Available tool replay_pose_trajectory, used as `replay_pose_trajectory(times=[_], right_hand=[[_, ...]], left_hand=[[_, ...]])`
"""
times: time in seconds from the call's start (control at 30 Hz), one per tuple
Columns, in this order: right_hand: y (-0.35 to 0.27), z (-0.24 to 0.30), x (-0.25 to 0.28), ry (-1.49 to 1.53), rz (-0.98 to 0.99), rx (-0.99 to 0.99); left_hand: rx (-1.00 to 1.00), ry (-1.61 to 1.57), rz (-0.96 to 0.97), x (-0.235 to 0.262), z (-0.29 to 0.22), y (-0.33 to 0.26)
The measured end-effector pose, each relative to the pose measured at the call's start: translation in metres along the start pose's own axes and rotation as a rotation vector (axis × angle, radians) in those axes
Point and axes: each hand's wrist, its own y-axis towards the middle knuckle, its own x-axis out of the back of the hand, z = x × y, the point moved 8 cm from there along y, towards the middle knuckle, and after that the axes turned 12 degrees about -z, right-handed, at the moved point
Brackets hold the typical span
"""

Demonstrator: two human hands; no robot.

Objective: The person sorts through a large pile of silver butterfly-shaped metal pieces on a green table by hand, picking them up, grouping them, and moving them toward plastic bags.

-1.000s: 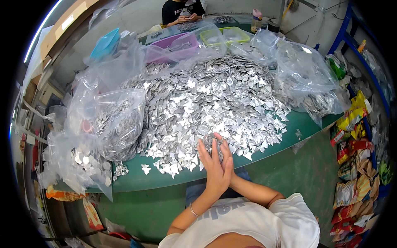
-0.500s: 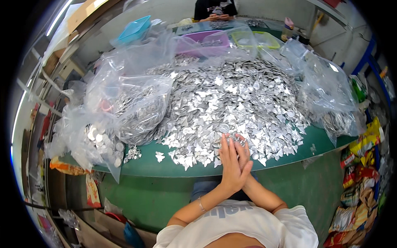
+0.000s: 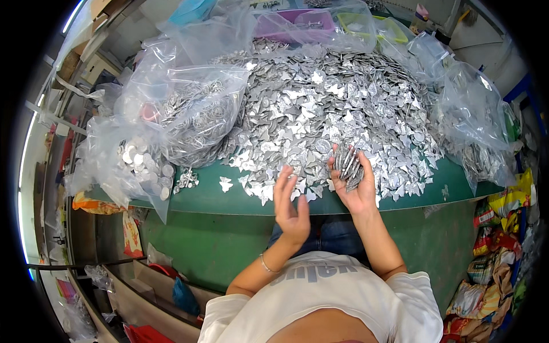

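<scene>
Right hand (image 3: 355, 186) cups a small stack of thin, shiny silver foil pieces (image 3: 347, 163), fingers curled round it at the near edge of the big heap of silver foil cutouts (image 3: 331, 108) on the green table (image 3: 229, 197). Left hand (image 3: 290, 208) hangs open and empty beside it. Half a second ago both hands were pressed together; now they are apart.

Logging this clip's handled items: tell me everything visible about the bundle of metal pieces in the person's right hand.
The bundle of metal pieces is a stack of thin, flat, shiny silver stampings, packed side by side on edge and slightly fanned. It rests in the upturned palm of the right hand, fingers curled around it, just above the near edge of the big silver heap on the green table. The left hand is apart, open.
</scene>
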Motion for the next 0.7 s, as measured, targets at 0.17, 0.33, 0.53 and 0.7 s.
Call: replay_pose_trajectory(times=[0.17,0.33,0.53,0.7], right_hand=[[-0.001,-0.005,0.002,0.017,-0.003,-0.033],[0.004,-0.003,0.009,-0.070,0.017,-0.014],[0.006,0.012,0.010,-0.032,0.007,-0.023],[0.001,0.038,0.007,0.051,-0.013,-0.021]], left_hand=[[0.043,0.121,-0.065,0.039,0.019,0.004],[0.047,0.228,-0.139,0.065,0.034,0.011],[0.058,0.271,-0.240,0.079,0.049,0.017],[0.022,0.390,-0.204,0.076,0.050,0.018]])
